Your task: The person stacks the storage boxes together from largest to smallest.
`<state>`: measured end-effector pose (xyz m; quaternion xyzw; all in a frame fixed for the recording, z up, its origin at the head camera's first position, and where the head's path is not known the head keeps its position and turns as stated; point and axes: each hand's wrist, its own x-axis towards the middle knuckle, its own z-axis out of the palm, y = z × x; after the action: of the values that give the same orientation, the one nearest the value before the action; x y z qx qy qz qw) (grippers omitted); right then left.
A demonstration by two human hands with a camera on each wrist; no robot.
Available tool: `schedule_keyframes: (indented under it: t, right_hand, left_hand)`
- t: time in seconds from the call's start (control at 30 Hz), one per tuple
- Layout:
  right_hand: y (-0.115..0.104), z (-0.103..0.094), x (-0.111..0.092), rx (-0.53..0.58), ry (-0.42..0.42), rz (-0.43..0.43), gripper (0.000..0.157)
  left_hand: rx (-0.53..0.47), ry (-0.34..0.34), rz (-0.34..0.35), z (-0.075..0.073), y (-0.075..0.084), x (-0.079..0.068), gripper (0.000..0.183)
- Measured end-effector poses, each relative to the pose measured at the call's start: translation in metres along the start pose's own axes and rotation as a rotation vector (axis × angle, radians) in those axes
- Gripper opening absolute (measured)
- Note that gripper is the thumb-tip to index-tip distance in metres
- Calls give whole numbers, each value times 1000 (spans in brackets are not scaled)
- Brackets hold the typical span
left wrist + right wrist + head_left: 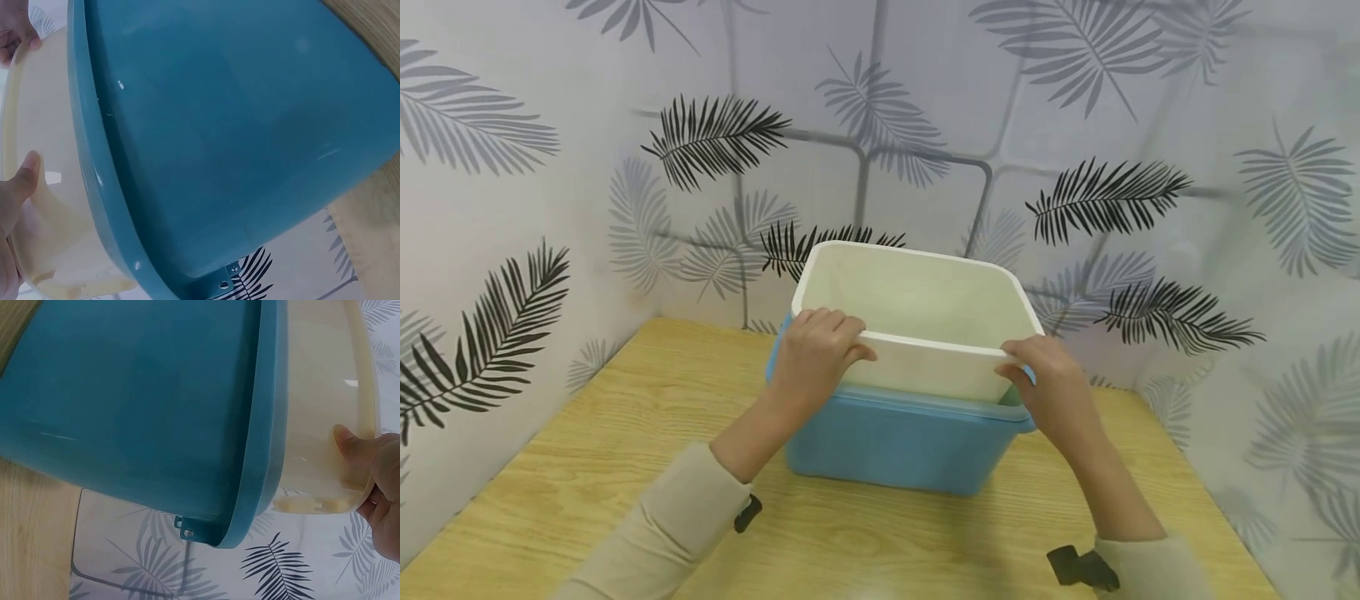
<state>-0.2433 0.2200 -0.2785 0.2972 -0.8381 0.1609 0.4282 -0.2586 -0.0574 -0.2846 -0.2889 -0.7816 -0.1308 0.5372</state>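
A cream-white plastic bin point(925, 367) sits partly inside a blue plastic bin point(902, 442), its upper part standing above the blue rim. My left hand point(820, 350) grips the white bin's near rim at the left, fingers over the edge and thumb on the outer wall. Toward the right end of the same rim, my right hand point(1047, 375) pinches it likewise. In the left wrist view the left thumb point(28, 172) lies against the cream wall. The right wrist view shows the right thumb point(347, 439) pressed on that wall. The white bin's lower part is hidden inside the blue one.
The blue bin stands on a wood-grain table point(715, 383). Behind and beside the table are walls point(925, 83) covered with a leaf pattern. Small lugs with holes point(187, 530) project from the blue bin's rim. Dark straps point(1082, 568) are at both wrists.
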Motion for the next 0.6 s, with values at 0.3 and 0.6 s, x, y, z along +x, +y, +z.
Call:
schedule_keyframes:
  t: [0.3, 0.6]
  right_hand:
    - [1, 4, -6, -1, -2, -4, 29]
    - [2, 11, -14, -7, -11, 2, 29]
  left_hand:
    - [33, 10, 13, 5, 1, -6, 34]
    - [42, 7, 8, 11, 1, -16, 36]
